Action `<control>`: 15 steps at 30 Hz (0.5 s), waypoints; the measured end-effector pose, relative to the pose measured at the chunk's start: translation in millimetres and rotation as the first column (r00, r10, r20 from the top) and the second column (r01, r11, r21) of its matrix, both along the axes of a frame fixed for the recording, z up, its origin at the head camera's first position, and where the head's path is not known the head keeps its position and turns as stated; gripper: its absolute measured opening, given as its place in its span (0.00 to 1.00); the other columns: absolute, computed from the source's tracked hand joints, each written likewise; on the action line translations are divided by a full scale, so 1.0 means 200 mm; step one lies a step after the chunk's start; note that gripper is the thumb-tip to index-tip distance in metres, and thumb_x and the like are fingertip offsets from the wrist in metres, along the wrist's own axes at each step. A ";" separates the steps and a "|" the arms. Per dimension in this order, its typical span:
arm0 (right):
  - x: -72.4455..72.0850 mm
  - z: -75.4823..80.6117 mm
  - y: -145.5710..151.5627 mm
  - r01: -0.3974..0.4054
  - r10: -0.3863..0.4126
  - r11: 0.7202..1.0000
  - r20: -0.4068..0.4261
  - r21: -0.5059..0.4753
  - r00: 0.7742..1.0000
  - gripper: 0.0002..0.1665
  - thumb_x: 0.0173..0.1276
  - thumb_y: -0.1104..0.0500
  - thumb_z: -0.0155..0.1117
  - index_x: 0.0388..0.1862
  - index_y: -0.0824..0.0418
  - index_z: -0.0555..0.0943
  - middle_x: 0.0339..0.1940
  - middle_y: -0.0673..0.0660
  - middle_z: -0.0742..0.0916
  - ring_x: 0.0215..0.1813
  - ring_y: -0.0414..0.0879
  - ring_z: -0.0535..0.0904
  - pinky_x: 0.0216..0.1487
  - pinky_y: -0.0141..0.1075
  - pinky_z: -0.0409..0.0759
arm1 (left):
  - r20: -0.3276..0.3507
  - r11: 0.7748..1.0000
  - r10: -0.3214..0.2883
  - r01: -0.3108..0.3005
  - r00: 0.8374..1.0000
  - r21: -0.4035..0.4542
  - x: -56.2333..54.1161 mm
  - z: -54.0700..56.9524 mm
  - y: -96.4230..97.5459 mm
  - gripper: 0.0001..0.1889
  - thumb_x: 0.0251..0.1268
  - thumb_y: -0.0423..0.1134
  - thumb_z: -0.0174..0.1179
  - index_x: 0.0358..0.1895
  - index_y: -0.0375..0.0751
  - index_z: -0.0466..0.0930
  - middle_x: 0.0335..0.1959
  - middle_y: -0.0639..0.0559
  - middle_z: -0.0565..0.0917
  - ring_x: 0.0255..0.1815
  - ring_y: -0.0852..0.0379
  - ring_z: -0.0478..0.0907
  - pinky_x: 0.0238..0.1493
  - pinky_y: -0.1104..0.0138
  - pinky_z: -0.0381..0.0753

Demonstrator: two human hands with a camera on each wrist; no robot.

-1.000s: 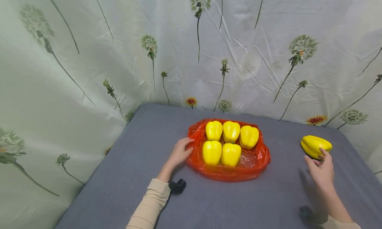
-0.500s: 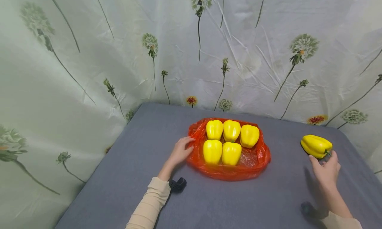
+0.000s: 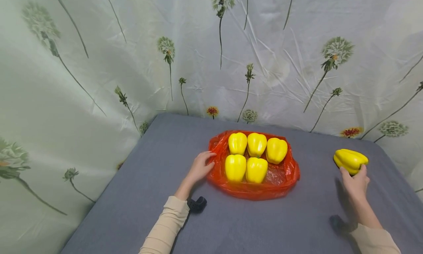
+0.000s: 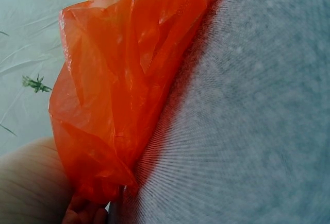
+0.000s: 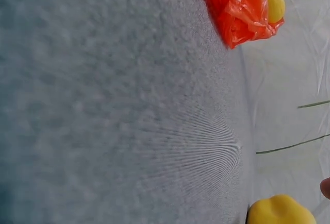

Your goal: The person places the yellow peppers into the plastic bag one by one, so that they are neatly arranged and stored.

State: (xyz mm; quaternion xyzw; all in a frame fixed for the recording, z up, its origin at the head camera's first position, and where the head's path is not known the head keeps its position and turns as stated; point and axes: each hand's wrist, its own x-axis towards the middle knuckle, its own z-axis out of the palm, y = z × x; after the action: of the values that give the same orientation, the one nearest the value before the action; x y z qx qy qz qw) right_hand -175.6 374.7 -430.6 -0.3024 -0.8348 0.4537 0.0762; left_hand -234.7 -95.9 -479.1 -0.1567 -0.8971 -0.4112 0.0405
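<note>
A crinkled red plastic bag (image 3: 254, 192) lies spread on the table, its mouth facing up. Inside it, several yellow bell peppers (image 3: 235, 167) stand in two rows. My left hand (image 3: 199, 168) holds the bag's left edge, with thumb and fingers at the film; in the left wrist view part of the hand is hidden behind the red film (image 4: 118, 80). Far to the right, a single yellow bell pepper (image 3: 349, 160) lies on its side. My right hand (image 3: 357, 184) grips its near, stem end between thumb and fingers.
The table (image 3: 264, 224) is covered in grey cloth. A pale curtain (image 3: 274, 55) printed with dandelions hangs along its back and left side. A black wrist strap (image 3: 197, 205) shows at the left sleeve.
My right hand first shifted right, showing the green stem, then closed in on the lone pepper with thumb and fingers. The left hand and the bag have stayed in place.
</note>
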 end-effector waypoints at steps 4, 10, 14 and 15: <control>-0.03 0.00 0.00 0.003 -0.003 1.000 -0.014 -0.025 1.000 0.47 0.70 0.46 0.39 0.75 0.60 0.27 0.75 0.72 0.41 0.77 0.65 0.37 0.76 0.58 0.42 | 0.005 1.000 0.006 -0.006 1.000 0.008 0.00 0.01 0.00 0.18 0.63 0.36 0.54 0.56 0.38 0.76 0.63 0.38 0.74 0.67 0.40 0.66 0.68 0.45 0.62; -0.08 0.00 0.03 0.027 -0.028 0.998 -0.009 -0.059 1.000 0.45 0.71 0.45 0.37 0.75 0.55 0.27 0.75 0.71 0.41 0.76 0.66 0.40 0.75 0.58 0.44 | 0.003 1.000 0.013 -0.013 1.000 0.010 0.00 0.01 0.00 0.18 0.63 0.36 0.54 0.56 0.38 0.76 0.62 0.38 0.74 0.67 0.40 0.66 0.68 0.45 0.62; -0.12 0.00 0.07 0.049 -0.048 0.996 0.021 -0.074 0.999 0.43 0.72 0.44 0.32 0.75 0.53 0.26 0.74 0.72 0.41 0.76 0.68 0.40 0.75 0.60 0.44 | 0.008 1.000 0.013 -0.013 1.000 -0.001 0.00 0.01 0.00 0.18 0.63 0.36 0.55 0.56 0.38 0.76 0.62 0.38 0.74 0.67 0.40 0.66 0.69 0.45 0.62; -0.13 0.00 0.08 0.054 -0.052 0.996 0.024 -0.076 0.998 0.43 0.72 0.44 0.32 0.75 0.53 0.26 0.74 0.72 0.40 0.76 0.68 0.40 0.75 0.60 0.44 | 0.011 1.000 0.011 -0.011 1.000 -0.001 0.00 0.01 0.00 0.18 0.63 0.36 0.55 0.56 0.38 0.76 0.62 0.39 0.74 0.67 0.40 0.66 0.69 0.45 0.62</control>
State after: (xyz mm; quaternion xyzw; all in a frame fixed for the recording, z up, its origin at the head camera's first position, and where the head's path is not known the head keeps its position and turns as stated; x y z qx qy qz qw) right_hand -201.8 391.3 -430.4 -0.3322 -0.8092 0.4799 0.0673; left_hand -235.2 -95.2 -477.9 -0.1493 -0.8984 -0.4112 0.0376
